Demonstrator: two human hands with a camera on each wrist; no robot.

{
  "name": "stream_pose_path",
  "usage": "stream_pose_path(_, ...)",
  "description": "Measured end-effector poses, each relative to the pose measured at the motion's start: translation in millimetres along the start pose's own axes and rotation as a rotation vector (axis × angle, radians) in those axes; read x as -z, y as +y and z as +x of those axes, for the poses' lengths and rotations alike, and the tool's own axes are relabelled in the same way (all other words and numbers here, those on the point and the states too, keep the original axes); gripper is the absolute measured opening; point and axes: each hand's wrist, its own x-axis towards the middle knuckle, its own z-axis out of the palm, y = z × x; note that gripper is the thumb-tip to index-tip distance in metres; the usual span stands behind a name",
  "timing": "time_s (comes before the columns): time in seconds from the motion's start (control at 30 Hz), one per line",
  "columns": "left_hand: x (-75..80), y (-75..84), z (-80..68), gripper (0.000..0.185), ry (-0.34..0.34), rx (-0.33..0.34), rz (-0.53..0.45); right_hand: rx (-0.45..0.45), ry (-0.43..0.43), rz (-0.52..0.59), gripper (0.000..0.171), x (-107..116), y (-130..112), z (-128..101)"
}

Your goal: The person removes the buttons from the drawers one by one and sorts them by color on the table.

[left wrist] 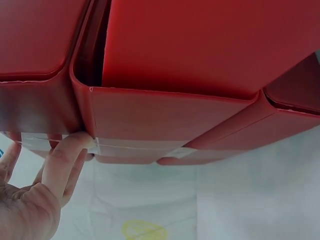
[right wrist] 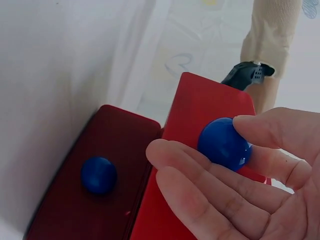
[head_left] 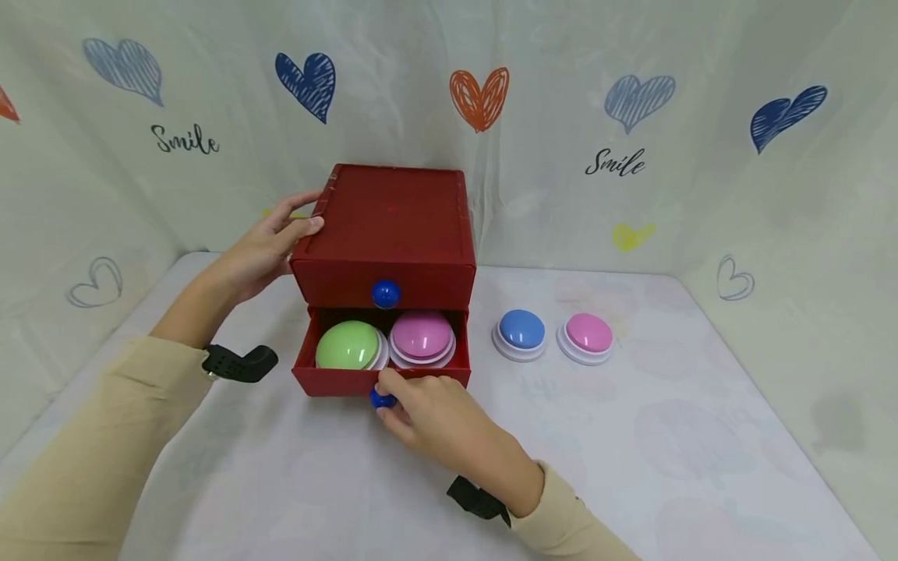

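A red two-drawer box (head_left: 400,218) stands at the back of the table. Its lower drawer (head_left: 330,383) is pulled out, with a green domed push button (head_left: 347,345) and a pink domed push button (head_left: 422,335) side by side in it, both on white bases. My right hand (head_left: 449,417) pinches that drawer's round blue knob (right wrist: 222,142) between thumb and fingers. The upper drawer, with its own blue knob (head_left: 385,294), is closed. My left hand (head_left: 256,253) rests against the box's upper left side, thumb on the top edge; its fingertips (left wrist: 80,140) touch the red side.
Right of the box, a blue domed button (head_left: 521,329) and another pink domed button (head_left: 588,333) sit on the white table (head_left: 596,452). A pale curtain (head_left: 547,93) printed with hearts hangs close behind the box. Dark bands (head_left: 241,364) circle both wrists.
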Motion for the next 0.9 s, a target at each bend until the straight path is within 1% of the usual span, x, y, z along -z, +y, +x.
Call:
stream_pose_path(0.2, -0.2, 0.2, 0.6, 0.059, 0.001, 0.007, -0.003, -0.004, -0.038, 0.001, 0.018, 2.6, -4.2, -3.2)
stream_pose_path(0.37, -0.6, 0.7, 0.7, 0.059, 0.003, 0.006, -0.005, 0.031, -0.017, -0.033, 0.017, 3.6, -7.0, -7.3)
stream_pose_path(0.43, -0.6, 0.8, 1.1, 0.059, -0.001, 0.005, -0.010, 0.040, -0.021, -0.037, 0.017, 3.9, -8.3, -9.0)
stream_pose_path(0.63, 1.0, -0.2, 1.8, 0.058, -0.008, -0.002, -0.021, 0.044, -0.077, -0.033, 0.017, 5.1, -12.8, -11.4)
stream_pose_path(0.9, 0.9, -1.3, 2.5, 0.058, -0.012, 0.001, -0.010, 0.033, -0.104, -0.043, 0.016, 6.4, -15.8, -13.8)
